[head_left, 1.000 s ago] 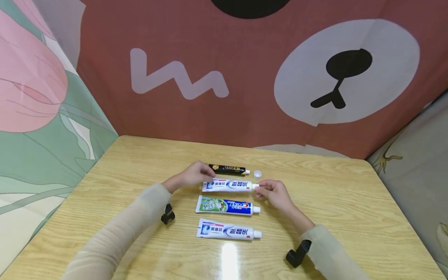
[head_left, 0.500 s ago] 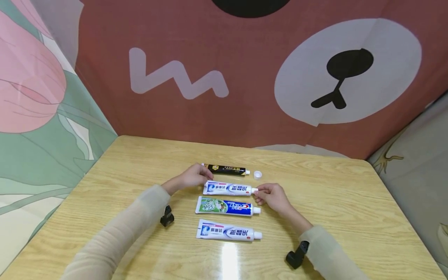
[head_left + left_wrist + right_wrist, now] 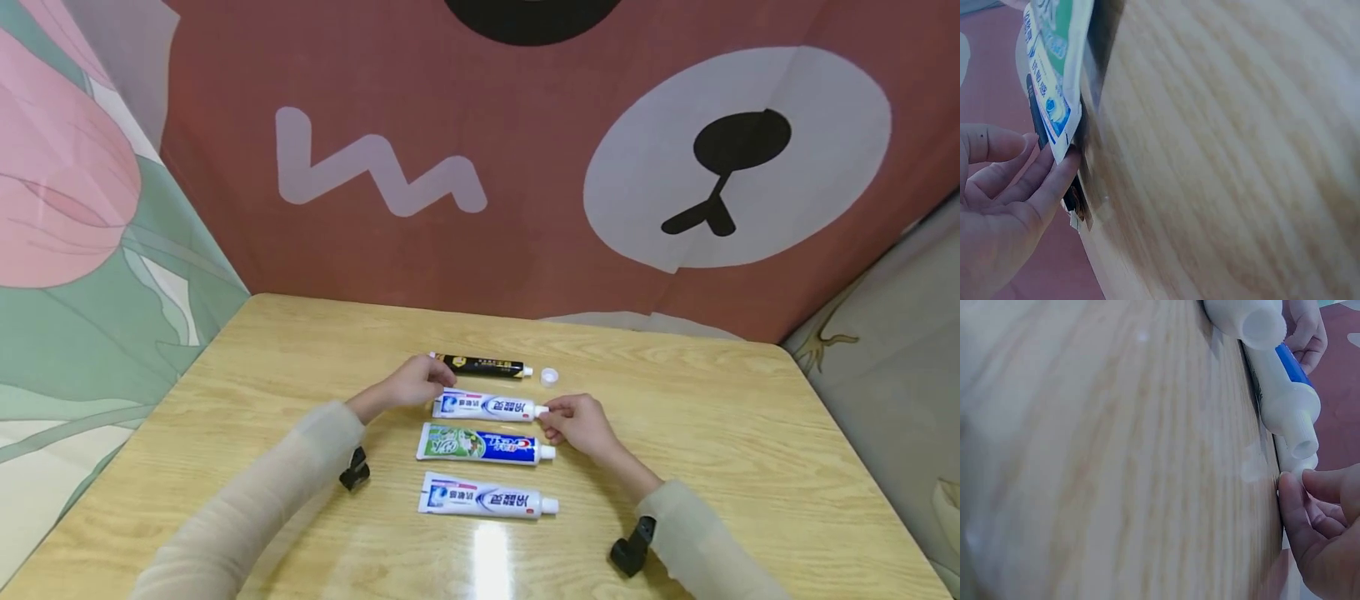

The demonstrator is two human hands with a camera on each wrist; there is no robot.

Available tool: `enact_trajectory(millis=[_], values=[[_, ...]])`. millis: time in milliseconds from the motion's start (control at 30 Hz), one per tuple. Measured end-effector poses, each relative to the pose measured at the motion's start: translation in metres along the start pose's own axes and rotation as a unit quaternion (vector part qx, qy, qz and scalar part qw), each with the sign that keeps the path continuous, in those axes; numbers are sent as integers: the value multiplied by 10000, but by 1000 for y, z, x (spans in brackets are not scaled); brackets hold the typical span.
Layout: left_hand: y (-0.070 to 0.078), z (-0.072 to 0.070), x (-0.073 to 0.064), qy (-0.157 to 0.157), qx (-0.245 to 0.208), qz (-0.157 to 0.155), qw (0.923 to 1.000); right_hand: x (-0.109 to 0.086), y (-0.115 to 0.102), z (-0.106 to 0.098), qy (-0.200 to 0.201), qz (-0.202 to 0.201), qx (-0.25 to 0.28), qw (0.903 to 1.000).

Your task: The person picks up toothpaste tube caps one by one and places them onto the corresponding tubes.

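Four-way rows aside, a white toothpaste tube (image 3: 483, 406) with blue print lies between my two hands, flat on the table. At its crimped tail is my left hand (image 3: 416, 381); in the left wrist view its straight fingers (image 3: 1047, 181) touch the tail's corner, while the thumb stays apart from it. My right hand (image 3: 585, 423) pinches the white cap end of that tube between thumb and forefinger. Just beyond lies a black toothpaste tube (image 3: 483, 367). Nearer to me are a green-and-blue toothpaste tube (image 3: 480, 444) and another white toothpaste tube (image 3: 483, 497).
A loose white cap (image 3: 549, 377) sits right of the black tube's nozzle. The wooden table (image 3: 720, 433) meets a red cloth backdrop (image 3: 525, 250) at its far edge. Black camera mounts hang at both wrists.
The white tube between my hands has shifted slightly toward me, closer to the green-and-blue one. Both hands have moved with it, and the black tube's left end has come into sight.
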State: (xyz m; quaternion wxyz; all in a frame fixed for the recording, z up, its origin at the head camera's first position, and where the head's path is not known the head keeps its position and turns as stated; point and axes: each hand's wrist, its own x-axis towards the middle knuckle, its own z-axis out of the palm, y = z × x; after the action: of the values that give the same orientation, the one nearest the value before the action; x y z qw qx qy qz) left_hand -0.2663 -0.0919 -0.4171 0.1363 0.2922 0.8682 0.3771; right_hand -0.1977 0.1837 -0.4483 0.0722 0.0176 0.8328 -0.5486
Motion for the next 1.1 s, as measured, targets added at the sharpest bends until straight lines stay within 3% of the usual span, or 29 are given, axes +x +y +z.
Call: enact_trajectory(millis=[400,633,800,933,1100], values=[[8,-3,-4,138,441,442,9979,-7,0,-9,-100,-230,-112,9996],[7,-8,1,580,130,388,9975,1,-1,-27,799,-717,-838,9907],[0,-10,11,825,-24,247,9963,13,2,-34,927,-688,-877,9894],[-5,-13,21,707,4,216,9973,24,5,-36,841,-682,-930,9898],[-11,-16,32,245,-65,157,9996,37,10,-35,827,-1046,-1179,9840]])
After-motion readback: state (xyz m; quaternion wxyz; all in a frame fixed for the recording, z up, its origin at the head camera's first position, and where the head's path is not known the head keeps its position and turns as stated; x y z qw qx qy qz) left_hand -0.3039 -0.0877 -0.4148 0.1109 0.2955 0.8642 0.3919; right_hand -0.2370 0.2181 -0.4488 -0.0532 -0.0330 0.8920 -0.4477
